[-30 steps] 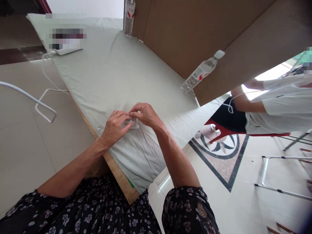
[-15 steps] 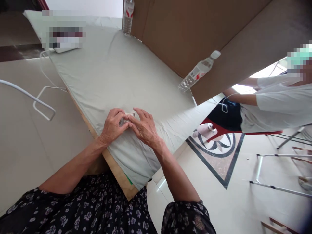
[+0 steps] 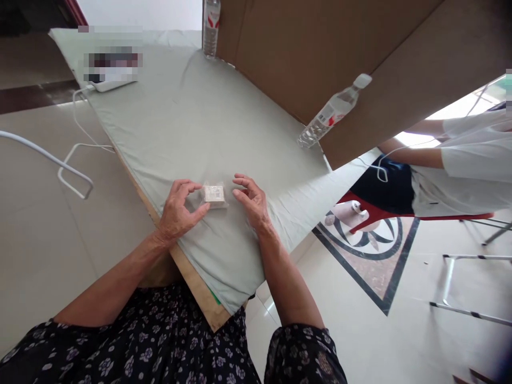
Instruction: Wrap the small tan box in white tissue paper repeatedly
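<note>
A small flat beige packet in clear wrap (image 3: 214, 194) lies on the grey-green cloth (image 3: 192, 122) that covers the table. My left hand (image 3: 178, 209) sits just left of it, fingers curled and apart, thumb tip at the packet's edge. My right hand (image 3: 253, 201) rests on the cloth a little to the right of the packet, fingers loosely bent and spread, holding nothing.
Two plastic water bottles stand against the brown cardboard wall (image 3: 320, 48), one far back (image 3: 210, 26) and one leaning at the right (image 3: 334, 111). A white device with a cable (image 3: 106, 84) lies at the far left corner. Another person in white (image 3: 468, 165) sits at the right.
Both hands were pinched together on the packet; they have drawn apart and left it lying flat on the cloth between them.
</note>
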